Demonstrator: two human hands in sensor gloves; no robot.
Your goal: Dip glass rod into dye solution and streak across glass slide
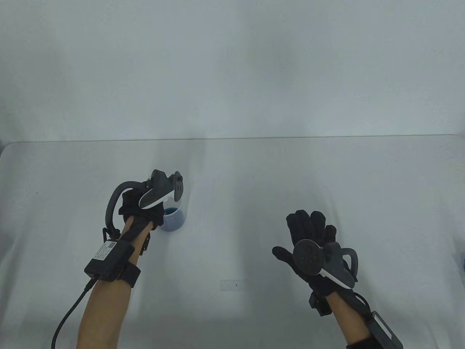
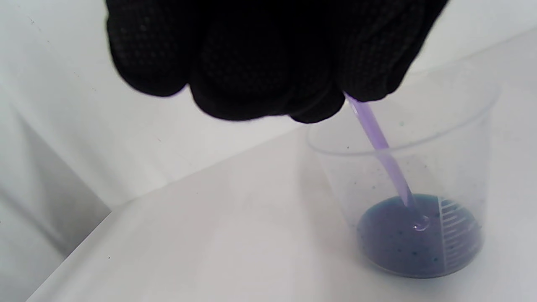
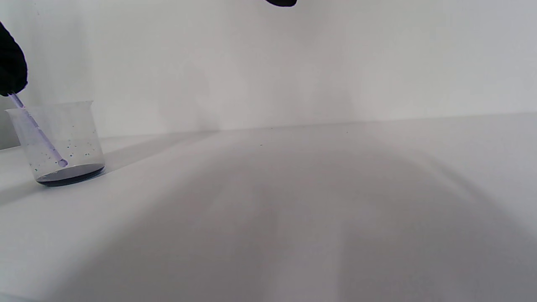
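One left hand dips one rod into one beaker.

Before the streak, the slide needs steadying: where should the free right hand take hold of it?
Probably the glass slide by its short ends or long edges, fingers coming from above; it lies flat, thin and clear on the table. The right hand hovers open nearby.
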